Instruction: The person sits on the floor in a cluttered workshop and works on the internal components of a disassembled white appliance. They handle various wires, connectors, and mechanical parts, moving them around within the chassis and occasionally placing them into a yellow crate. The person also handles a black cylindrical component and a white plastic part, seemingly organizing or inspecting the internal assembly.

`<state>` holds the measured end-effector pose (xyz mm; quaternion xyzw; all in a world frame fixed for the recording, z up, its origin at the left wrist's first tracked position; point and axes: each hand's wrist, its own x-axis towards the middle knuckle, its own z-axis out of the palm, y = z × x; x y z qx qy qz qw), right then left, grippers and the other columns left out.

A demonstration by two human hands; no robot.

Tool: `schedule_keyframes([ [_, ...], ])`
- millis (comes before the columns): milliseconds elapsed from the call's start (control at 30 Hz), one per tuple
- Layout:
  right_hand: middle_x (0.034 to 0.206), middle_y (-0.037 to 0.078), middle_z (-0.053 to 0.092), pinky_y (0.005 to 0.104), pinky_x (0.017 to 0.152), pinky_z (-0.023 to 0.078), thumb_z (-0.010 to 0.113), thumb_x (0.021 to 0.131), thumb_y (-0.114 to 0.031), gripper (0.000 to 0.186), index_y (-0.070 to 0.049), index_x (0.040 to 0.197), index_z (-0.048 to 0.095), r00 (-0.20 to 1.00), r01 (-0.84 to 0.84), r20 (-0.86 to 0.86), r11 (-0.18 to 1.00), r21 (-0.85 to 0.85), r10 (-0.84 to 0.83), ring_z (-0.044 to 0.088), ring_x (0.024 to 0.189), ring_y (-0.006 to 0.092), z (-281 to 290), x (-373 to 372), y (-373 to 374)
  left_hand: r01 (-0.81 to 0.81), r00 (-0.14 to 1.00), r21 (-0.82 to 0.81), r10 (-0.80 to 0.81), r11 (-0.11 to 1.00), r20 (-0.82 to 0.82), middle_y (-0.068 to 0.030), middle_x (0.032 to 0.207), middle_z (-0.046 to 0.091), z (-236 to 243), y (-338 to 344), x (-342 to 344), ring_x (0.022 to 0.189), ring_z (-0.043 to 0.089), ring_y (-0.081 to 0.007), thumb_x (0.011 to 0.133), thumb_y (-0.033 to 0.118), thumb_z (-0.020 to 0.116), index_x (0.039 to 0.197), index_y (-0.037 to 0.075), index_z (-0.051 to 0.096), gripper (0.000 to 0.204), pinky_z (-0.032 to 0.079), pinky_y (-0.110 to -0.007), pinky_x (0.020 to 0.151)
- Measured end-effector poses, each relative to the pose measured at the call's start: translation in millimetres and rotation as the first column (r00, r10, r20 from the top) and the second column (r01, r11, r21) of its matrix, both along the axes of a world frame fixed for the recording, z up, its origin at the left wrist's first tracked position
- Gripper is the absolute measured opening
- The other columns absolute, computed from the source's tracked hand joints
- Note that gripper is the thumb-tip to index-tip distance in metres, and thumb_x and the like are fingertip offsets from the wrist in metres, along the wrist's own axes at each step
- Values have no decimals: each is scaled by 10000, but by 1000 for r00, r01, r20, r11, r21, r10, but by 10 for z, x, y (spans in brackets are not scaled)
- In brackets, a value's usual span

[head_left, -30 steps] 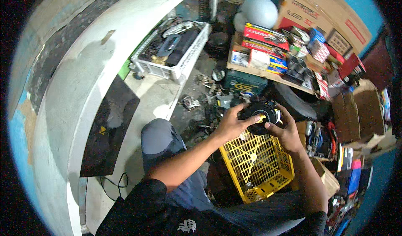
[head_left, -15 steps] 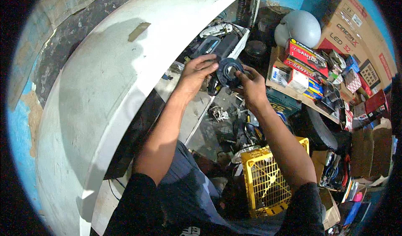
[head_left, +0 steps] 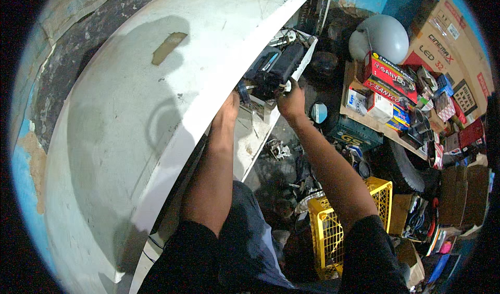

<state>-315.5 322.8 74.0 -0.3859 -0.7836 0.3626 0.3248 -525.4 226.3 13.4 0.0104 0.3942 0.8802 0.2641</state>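
Note:
My left hand (head_left: 227, 109) is partly hidden by the edge of the large white curved panel (head_left: 125, 49). It is closed on a black ring-shaped part (head_left: 243, 92), seen nearly edge-on beside the tray. My right hand (head_left: 292, 103) reaches to the near right side of the white tray (head_left: 308, 49), its fingers curled against a bulky black item (head_left: 284, 64) in there. Whether they grip that item or something smaller cannot be made out. A dark case with a blue strip (head_left: 266, 59) lies to the left of the black item.
Below my right forearm stands a yellow plastic crate (head_left: 325, 236). On the right, a wooden shelf (head_left: 383, 130) bears several small boxes, with a grey rounded tank (head_left: 379, 37) behind. A tyre (head_left: 406, 169) and loose metal parts (head_left: 278, 149) lie lower down.
Both hands held the black ring-shaped part up together. Now they are apart: the left has moved down and left with the part, the right has let go and reached to the tray.

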Motion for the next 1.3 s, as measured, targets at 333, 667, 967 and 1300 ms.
schedule_keyframes([
  [333, 1363, 278, 472, 501, 1072, 418, 810, 800, -405, 735, -114, 1416, 534, 934, -320, -88, 922, 219, 345, 474, 1241, 459, 243, 120, -427, -34, 870, -307, -123, 951, -478, -80, 1174, 575, 275, -13, 269, 875, 460, -139, 923, 238, 735, 1262, 65, 585, 410, 377, -306, 708],
  [667, 1347, 190, 564, 506, 955, 546, 712, 821, -143, 474, -151, 1292, 655, 966, -212, 214, 913, 348, 142, 512, 1263, 440, 293, -40, -522, -75, 757, -464, -253, 882, -602, -160, 1443, 475, 348, -202, 373, 1296, 436, -281, 900, 328, 764, 1416, 25, 489, 659, 364, -410, 1065],
  [967, 1431, 226, 495, 464, 891, 593, 610, 834, -129, 213, 29, 916, 728, 915, -328, 382, 794, 512, 132, 487, 1296, 467, 142, -315, -460, -349, 716, -719, -324, 602, -619, -200, 1474, 481, 458, -154, 535, 1352, 470, -320, 832, 327, 830, 1460, 19, 455, 794, 370, -427, 1139],
  [1300, 1666, 123, 190, 544, 1208, 239, 663, 901, -288, 871, -161, 1615, 181, 856, -313, 516, 810, 496, 15, 256, 1504, 332, -30, 31, -406, -504, 511, -697, -474, 509, -717, -286, 1482, 459, 499, -113, 753, 1394, 440, -421, 758, 294, 869, 1582, 32, 196, 1096, 373, -465, 1143],
])
